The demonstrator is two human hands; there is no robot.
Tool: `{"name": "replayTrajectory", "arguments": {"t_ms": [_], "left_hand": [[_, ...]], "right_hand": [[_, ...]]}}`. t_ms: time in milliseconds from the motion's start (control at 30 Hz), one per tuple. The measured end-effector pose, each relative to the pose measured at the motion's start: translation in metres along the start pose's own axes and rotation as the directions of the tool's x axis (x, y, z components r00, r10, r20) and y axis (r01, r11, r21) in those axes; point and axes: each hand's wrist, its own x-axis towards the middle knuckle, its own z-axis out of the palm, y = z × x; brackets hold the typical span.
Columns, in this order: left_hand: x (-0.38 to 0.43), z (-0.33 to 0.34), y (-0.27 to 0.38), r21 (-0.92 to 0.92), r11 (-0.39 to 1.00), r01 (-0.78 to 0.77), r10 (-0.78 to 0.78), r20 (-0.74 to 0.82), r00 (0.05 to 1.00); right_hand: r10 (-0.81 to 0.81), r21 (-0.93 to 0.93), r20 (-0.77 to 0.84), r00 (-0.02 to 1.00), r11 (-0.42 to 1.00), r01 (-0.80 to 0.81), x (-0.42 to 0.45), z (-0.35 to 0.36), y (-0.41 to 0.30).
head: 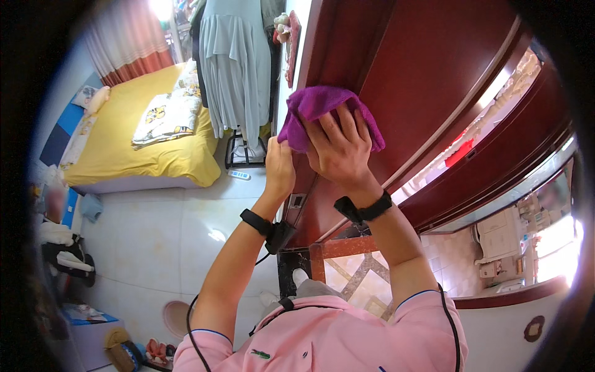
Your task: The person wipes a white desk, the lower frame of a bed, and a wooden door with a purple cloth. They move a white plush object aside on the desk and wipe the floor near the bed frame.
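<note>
A purple cloth [325, 104] lies bunched against the dark red wooden door frame [341, 56]. Over its lower part my right hand [341, 144] is spread, pressing it to the wood, with the fingers partly under a fold. My left hand [280, 167] is curled at the frame's left edge, by the cloth's lower left corner; whether it pinches the cloth or only the edge cannot be told. Below the left hand a metal strike plate [297, 201] is set in the frame. Both wrists wear black straps with small devices.
To the left stand a bed with a yellow sheet [139, 167] and a rack hung with pale clothes [237, 69]. A white remote-like object [239, 175] lies on the tiled floor. A dark stone threshold [295, 269] is near the feet. Decorated hangings [292, 51] are beside the frame.
</note>
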Motion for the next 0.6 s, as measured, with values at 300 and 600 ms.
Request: {"name": "replayTrajectory", "arguments": {"t_ms": [300, 600], "left_hand": [[-0.006, -0.005, -0.010, -0.111, 0.989, 0.102, -0.117, -0.146, 0.982], [0.000, -0.001, -0.004, 0.114, 0.993, 0.020, -0.002, -0.151, 0.989]], "right_hand": [[0.288, -0.051, -0.185, 0.940, 0.952, -0.302, 0.055, -0.020, 0.025], [0.218, -0.035, -0.136, 0.966, 0.974, -0.225, 0.004, -0.013, 0.031]]}}
